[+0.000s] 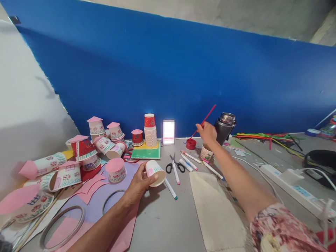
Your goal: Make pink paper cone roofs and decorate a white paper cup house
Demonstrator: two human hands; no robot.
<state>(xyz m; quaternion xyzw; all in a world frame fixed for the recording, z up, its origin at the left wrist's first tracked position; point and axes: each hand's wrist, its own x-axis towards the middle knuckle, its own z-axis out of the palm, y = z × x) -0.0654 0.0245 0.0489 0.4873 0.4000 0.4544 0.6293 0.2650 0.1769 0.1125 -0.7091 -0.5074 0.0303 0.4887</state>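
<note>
My left hand (141, 177) is wrapped round a white paper cup (155, 173) with pink and green marks, its open end tilted toward me. In my right hand (207, 132) is a thin red paintbrush (209, 114), pinched near its middle. The brush's lower end reaches a small red paint pot (190, 144). Just below my right hand stands a patterned paper cup (206, 153). Black-handled scissors (174, 166) and several markers (170, 189) lie between my hands.
Several decorated cups with pink cone tops (115, 169) crowd the left side. A stack of cups (150, 136) stands at the back, and a dark thermos flask (224, 128) is at the right. A beige cloth (217, 210) and a power strip (294, 189) lie on the right.
</note>
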